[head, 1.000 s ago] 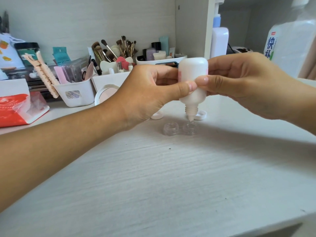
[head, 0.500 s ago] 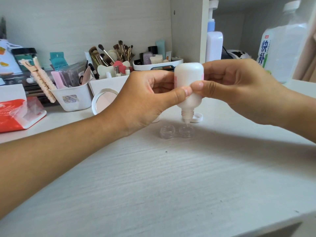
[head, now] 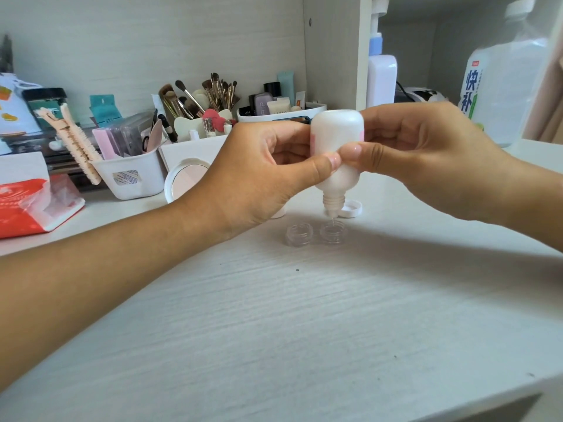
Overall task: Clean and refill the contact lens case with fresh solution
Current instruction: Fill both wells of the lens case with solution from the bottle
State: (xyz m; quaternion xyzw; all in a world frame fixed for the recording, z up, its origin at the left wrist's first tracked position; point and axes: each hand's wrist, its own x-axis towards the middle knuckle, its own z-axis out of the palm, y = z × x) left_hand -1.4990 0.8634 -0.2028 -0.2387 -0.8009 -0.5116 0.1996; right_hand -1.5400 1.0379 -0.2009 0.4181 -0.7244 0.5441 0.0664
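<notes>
Left hand [head: 262, 175], thumb and fingers pinching the inverted solution bottle [head: 336, 153]. Left well [head: 294, 236] of the lens case on the desk [head: 304, 330]: open, fill unclear. Right well [head: 330, 234] directly under the nozzle, stream entering. Right hand [head: 426, 159] pinches the bottle too. Loose cap [head: 352, 208] behind; capping remains.

Cluttered back edge of a pale wood-grain tabletop [head: 304, 330].
White plastic bins hold makeup brushes [head: 210, 95]; a round pink compact mirror [head: 185, 181] leans nearby; a red-and-white packet [head: 27, 205] lies left.

Soft, even daylight, faint shadows, wide-angle bowing at the edges.
</notes>
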